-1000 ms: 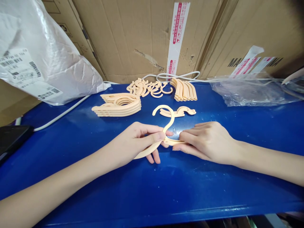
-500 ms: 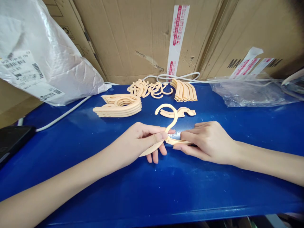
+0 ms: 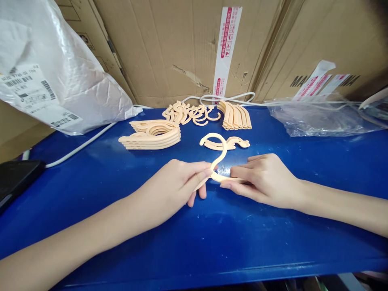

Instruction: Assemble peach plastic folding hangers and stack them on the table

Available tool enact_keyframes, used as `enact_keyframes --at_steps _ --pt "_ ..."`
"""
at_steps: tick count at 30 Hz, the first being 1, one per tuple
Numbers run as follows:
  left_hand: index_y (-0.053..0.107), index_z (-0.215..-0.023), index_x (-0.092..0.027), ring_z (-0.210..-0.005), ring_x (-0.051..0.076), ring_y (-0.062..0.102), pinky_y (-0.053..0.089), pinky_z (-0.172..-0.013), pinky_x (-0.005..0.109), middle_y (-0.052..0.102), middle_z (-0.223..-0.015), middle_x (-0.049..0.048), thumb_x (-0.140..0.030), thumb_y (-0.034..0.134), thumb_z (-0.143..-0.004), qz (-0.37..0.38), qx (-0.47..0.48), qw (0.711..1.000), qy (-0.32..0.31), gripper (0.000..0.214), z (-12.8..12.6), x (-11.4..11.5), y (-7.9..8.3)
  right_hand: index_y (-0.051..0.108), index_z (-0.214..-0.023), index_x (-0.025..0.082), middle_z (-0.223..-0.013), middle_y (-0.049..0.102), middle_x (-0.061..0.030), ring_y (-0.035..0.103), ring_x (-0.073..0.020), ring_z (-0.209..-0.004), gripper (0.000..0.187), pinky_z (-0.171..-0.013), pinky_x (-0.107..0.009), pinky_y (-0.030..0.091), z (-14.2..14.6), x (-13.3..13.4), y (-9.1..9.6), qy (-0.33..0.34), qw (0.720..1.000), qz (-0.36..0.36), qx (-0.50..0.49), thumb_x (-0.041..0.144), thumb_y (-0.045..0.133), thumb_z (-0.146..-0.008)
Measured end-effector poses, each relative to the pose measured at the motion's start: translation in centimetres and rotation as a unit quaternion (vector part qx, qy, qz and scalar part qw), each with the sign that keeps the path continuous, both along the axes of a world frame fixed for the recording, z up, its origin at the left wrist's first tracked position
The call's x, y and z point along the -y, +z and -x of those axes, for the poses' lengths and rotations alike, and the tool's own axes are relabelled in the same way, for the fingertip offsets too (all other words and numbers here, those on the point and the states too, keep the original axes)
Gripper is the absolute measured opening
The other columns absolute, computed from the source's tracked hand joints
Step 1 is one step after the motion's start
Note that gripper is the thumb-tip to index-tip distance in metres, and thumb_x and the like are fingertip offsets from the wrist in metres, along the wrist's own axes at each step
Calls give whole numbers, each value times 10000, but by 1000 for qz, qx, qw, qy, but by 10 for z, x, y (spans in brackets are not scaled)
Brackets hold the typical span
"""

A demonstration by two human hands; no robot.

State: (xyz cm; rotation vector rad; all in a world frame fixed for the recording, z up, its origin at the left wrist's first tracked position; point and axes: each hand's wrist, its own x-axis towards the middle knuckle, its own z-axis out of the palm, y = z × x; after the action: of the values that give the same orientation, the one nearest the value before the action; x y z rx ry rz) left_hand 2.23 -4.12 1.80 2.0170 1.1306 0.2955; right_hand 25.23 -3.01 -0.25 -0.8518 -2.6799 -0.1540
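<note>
Between my hands is a cream plastic folding clothes hanger [image 3: 218, 177], its curved hook [image 3: 223, 151] standing up with the open end toward the left. My left hand [image 3: 184, 180] pinches it at the joint below the hook and covers most of the left arm. My right hand [image 3: 266, 180] is closed around the right arm, whose outer end is hidden under the fingers. Just behind the hook lie a few folded hanger pieces [image 3: 238, 142]. Farther left is a stack of curved hanger parts [image 3: 151, 141].
Loose hooks [image 3: 184, 113] are piled at the back, beside a row of hanger arms [image 3: 238, 117]. A clear plastic bag [image 3: 318, 117] lies back right. A white parcel [image 3: 60, 81], a cable [image 3: 81, 146] and a dark phone-like device [image 3: 21, 178] are left. Cardboard boxes [image 3: 169, 48] wall the blue table [image 3: 212, 242].
My left hand has shifted and turned slightly, and its fingers have curled in more under the hanger. The hook has tipped a little to the right. My right hand has barely moved.
</note>
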Motion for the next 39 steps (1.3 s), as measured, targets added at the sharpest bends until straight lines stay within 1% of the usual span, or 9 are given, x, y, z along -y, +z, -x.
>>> enact_keyframes --at_steps 4,9,14,19,24,29,33,37,39 --pt "569 -879 -183 -549 149 567 310 -511 241 653 -699 21 -260 324 -946 -214 -173 961 -16 266 1 5 -5 540 -584 171 -460 466 35 381 -87 -411 540 -506 -259 231 1 -3 1 -27 999 25 -4 457 344 -998" --pt "515 -783 -188 -433 114 448 166 -457 245 551 -551 -22 -393 340 -969 -302 -159 939 -39 328 4 4 -15 485 -573 176 -495 474 38 418 -89 -471 486 -556 -249 288 3 -5 2 -27 997 63 -36 438 411 -976" --pt "464 -681 -183 -395 78 356 116 -458 249 442 -486 -54 -399 399 -967 -317 -111 941 -44 365 7 2 -15 536 -667 174 -587 554 16 484 -113 -559 396 -612 -272 324 3 -5 3 -29 995 67 -72 462 492 -934" --pt "461 -643 -183 -403 68 303 141 -459 239 383 -472 -62 -371 407 -955 -304 -75 949 -38 367 7 3 -14 567 -772 176 -731 597 -22 508 -151 -708 310 -657 -291 340 2 -6 5 6 995 23 -94 449 535 -915" --pt "516 -667 -189 -408 70 298 149 -460 237 395 -476 -63 -377 433 -946 -308 -54 949 -36 347 6 6 -15 582 -804 189 -915 621 -60 494 -183 -811 282 -705 -329 338 0 -6 5 5 993 -32 -110 457 572 -891" --pt "540 -677 -192 -409 73 314 157 -466 237 416 -477 -60 -374 457 -945 -305 -53 950 -40 335 7 8 -13 604 -885 189 -1036 614 -87 523 -213 -920 243 -771 -360 372 -1 -5 5 6 991 -45 -129 429 630 -859" --pt "559 -681 -196 -407 77 312 167 -467 234 430 -471 -58 -383 469 -943 -302 -65 950 -44 334 6 8 -11 611 -941 187 -969 622 -72 546 -189 -871 226 -745 -337 390 -2 -6 6 15 987 -48 -154 396 641 -862" --pt "608 -745 -201 -408 75 350 179 -463 236 478 -488 -55 -375 466 -951 -306 -65 948 -56 305 6 8 -10 605 -923 176 -731 601 -2 522 -137 -711 154 -666 -286 378 -2 -6 5 44 988 1 -149 327 579 -915" --pt "624 -768 -201 -412 71 378 189 -463 236 520 -509 -53 -370 475 -954 -311 -68 946 -63 292 6 8 -11 607 -902 171 -694 592 8 512 -128 -680 148 -663 -276 382 -3 -6 5 53 988 15 -146 308 556 -928"
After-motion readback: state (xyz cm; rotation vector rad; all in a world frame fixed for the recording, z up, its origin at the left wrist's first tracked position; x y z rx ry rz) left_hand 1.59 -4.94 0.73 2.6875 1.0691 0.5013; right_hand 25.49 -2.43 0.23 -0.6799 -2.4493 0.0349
